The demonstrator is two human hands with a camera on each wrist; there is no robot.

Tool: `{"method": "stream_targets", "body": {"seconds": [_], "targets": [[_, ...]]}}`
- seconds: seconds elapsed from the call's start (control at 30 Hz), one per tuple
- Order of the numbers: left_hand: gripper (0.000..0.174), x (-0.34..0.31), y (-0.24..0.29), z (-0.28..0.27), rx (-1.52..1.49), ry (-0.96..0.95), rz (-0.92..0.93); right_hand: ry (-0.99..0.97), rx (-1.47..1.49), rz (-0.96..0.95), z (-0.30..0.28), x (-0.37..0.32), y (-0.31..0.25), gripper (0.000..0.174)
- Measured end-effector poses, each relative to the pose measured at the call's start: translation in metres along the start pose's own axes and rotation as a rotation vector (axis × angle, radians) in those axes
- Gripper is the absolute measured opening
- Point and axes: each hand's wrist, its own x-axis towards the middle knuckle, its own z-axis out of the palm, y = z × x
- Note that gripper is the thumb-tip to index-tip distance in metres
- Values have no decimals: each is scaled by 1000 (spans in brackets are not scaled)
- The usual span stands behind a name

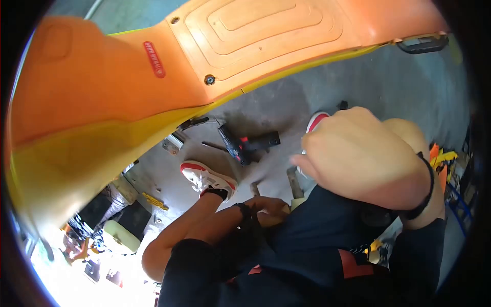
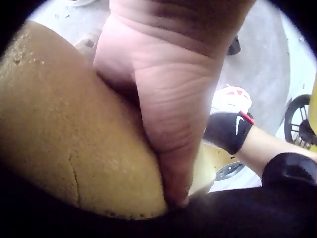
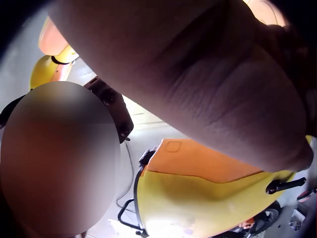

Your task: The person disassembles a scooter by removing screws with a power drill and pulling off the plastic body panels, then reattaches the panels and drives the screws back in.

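My left hand (image 1: 271,205) is low between the legs, beside a pale, worn, yellowish seat (image 2: 74,119). Up close in the left wrist view, one straight digit (image 2: 173,144) of it lies along that cracked surface; its other fingers are hidden. Raised over the right thigh, my right hand (image 1: 363,153) shows its back to the head camera, thumb out to the left and the other fingers tucked under, so what its palm may hold is hidden. On the floor ahead lies a black and red cordless drill (image 1: 238,146), apart from both hands.
An orange and yellow scooter body (image 1: 128,87) spans the front. A screwdriver-like rod (image 1: 214,147) lies beside the drill. The white and red left shoe (image 1: 208,176) stands near it. Colourful parts (image 1: 444,161) are heaped at the right, and a pale green object (image 1: 121,236) sits lower left.
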Motion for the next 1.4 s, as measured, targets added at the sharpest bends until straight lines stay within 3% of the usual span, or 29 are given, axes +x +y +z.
{"method": "stream_targets", "body": {"seconds": [0.07,0.1,0.13,0.2,0.3,0.4,0.43,0.57,0.7,0.77,0.83,0.87,0.9,0.97,1.07,1.1,1.13,1.2,1.27,1.4], "targets": [[58,-6,0,-2,33,16,16,-74,-41,87,1,5,9,43],[44,-16,19,-3,45,-19,-11,56,-28,85,0,6,13,42],[44,-8,12,1,54,-63,-11,182,-26,87,-5,5,15,41],[59,10,-11,19,39,12,41,70,44,150,-19,8,8,39],[48,-13,-9,25,135,-26,-42,-29,-65,266,-30,5,-9,36],[47,-22,-13,15,165,14,-71,10,199,335,-14,-25,-8,35],[47,-27,-17,13,171,37,-87,-140,191,324,0,-34,-9,35],[45,-26,-13,-24,289,179,-121,122,89,203,37,-77,-26,26],[43,-30,38,-87,548,365,-112,538,-96,132,82,-126,-61,15],[42,-62,76,-105,679,508,-118,566,-9,85,83,-132,-72,16],[41,-99,121,-106,787,656,-111,352,220,9,94,-120,-74,18],[40,-116,138,-97,817,729,-104,365,148,-62,74,-136,-83,20],[40,-131,154,-87,839,806,-86,480,127,-101,90,-121,-79,22],[39,-165,194,-69,903,964,-37,288,115,89,79,-108,-89,25],[38,-219,264,-49,1033,1177,59,258,16,243,67,-104,-109,25],[37,-233,279,-38,1060,1237,93,403,32,147,63,-115,-111,28],[37,-247,289,-26,1079,1296,124,427,5,144,47,-127,-118,28],[36,-268,305,-11,1100,1394,173,347,-16,123,5,-152,-130,33],[31,-299,318,0,1004,1459,321,248,64,318,-39,-190,-135,40],[30,-324,334,-17,1168,1568,301,560,-111,437,-53,-218,-51,41]]}}
